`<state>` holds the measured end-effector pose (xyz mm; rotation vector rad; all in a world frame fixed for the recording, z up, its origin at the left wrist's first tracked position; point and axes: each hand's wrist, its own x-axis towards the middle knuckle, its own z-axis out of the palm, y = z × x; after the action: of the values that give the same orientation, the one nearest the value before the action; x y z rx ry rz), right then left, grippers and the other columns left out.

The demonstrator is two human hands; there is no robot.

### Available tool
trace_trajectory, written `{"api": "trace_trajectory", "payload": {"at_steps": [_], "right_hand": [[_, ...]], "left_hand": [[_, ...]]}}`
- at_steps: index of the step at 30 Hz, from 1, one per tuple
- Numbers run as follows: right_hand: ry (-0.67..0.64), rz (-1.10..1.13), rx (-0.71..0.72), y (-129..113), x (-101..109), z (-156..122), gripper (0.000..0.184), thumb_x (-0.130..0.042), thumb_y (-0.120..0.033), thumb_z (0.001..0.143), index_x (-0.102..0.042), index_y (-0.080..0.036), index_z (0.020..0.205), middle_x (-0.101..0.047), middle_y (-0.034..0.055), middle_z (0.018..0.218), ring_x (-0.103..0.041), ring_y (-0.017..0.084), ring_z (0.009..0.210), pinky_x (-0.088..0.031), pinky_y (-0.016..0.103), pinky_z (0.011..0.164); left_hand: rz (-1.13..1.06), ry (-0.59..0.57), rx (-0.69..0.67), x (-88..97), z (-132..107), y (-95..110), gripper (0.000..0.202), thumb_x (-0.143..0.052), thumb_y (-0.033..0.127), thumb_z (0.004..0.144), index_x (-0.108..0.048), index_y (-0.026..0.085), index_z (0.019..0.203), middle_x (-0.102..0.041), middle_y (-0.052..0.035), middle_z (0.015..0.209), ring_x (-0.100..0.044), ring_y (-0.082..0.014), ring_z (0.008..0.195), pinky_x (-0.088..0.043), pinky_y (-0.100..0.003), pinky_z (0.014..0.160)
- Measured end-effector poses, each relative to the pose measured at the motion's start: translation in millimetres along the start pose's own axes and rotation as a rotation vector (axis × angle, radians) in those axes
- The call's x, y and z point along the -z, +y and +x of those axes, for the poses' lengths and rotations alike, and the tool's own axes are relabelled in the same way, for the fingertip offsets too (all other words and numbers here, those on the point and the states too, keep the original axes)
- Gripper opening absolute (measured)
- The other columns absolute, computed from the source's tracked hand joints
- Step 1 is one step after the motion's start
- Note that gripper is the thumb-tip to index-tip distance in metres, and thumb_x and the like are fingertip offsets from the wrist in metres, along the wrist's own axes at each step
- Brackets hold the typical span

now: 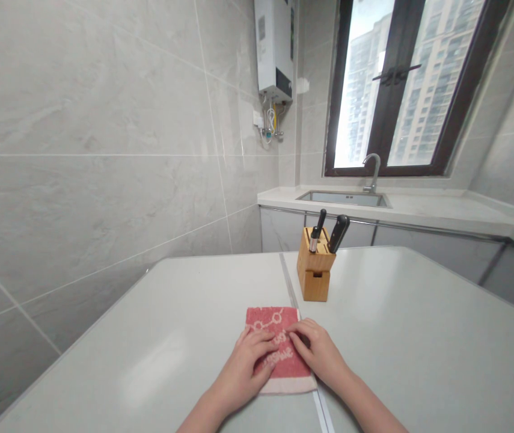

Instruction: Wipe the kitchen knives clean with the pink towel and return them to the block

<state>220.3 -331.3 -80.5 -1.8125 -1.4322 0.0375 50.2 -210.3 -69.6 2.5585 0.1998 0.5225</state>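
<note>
A small red towel (271,320) with a white pattern lies folded flat on the white table (171,337), across the table's middle seam. My left hand (246,364) rests palm down on the towel's left part, fingers stretched over the cloth. My right hand (317,350) lies on the towel's right edge, fingers flat and pointing left. The fingertips of both hands nearly meet over the towel. Neither hand grips anything.
A wooden knife block (314,264) with two black-handled knives stands just behind the towel. A tiled wall runs along the left. Farther back are a counter with a sink (344,197) and tap, a window, and a wall-mounted water heater (275,48).
</note>
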Motion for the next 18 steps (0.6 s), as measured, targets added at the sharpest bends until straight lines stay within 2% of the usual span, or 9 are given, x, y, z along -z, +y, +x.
{"api": "trace_trajectory", "payload": {"at_steps": [12, 15, 18], "right_hand": [[0.027, 0.005, 0.011, -1, 1, 0, 0.021, -0.042, -0.020, 0.086, -0.062, -0.021, 0.093, -0.065, 0.0056, 0.084, -0.058, 0.020, 0.082, -0.045, 0.035, 0.077], [0.133, -0.055, 0.044, -6, 4, 0, 0.023, -0.042, -0.019, 0.086, -0.059, -0.022, 0.102, -0.060, 0.0087, 0.099, -0.054, 0.022, 0.096, -0.044, 0.038, 0.086], [0.286, -0.187, 0.044, -14, 15, 6, 0.031, -0.044, -0.019, 0.085, -0.053, -0.022, 0.114, -0.046, 0.0125, 0.121, -0.044, 0.025, 0.113, -0.040, 0.043, 0.094]], "left_hand": [[-0.003, 0.012, -0.014, 2.2, -1, 1, 0.029, -0.051, 0.025, 0.083, -0.059, 0.029, 0.111, -0.058, -0.0047, 0.120, -0.048, -0.0206, 0.115, -0.018, -0.046, 0.108], [-0.007, 0.022, -0.014, 2.1, -2, -1, 0.028, -0.050, 0.026, 0.084, -0.059, 0.028, 0.110, -0.058, -0.0048, 0.119, -0.048, -0.0204, 0.114, -0.019, -0.046, 0.108], [-0.007, 0.024, -0.023, 2.1, -4, -5, 0.029, -0.051, 0.026, 0.083, -0.059, 0.027, 0.111, -0.058, -0.0060, 0.119, -0.048, -0.0212, 0.115, -0.020, -0.047, 0.107]]}}
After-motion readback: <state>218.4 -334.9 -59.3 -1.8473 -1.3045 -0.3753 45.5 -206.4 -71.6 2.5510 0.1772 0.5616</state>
